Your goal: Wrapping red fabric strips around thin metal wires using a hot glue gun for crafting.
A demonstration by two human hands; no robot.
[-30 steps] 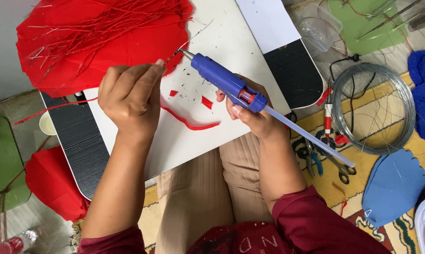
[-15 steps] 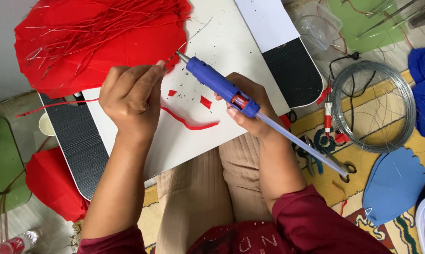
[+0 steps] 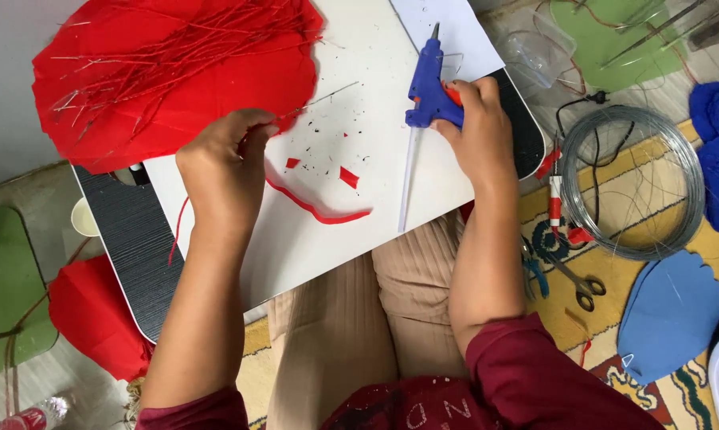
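My left hand [image 3: 225,163] pinches the end of a thin wire [image 3: 321,95] and a narrow red strip at the edge of a large red paper sheet [image 3: 168,72] strewn with thin red-wrapped wires. My right hand [image 3: 477,131] grips the handle of a blue glue gun [image 3: 427,80], which stands nozzle-up on the white board [image 3: 351,207] on a lap desk. A clear glue stick [image 3: 408,179] trails from the gun toward me. Red paper scraps [image 3: 319,209] lie between my hands.
To the right on the patterned rug lie a coil of grey wire [image 3: 634,183], pliers and scissors [image 3: 570,279], blue foam pieces [image 3: 670,310] and green foam [image 3: 602,32]. More red paper [image 3: 92,314] and a green stool [image 3: 5,287] sit at the left.
My right hand has carried the glue gun away from the wire tip to the upper right and stood it on the board. My left hand still pinches the wire.
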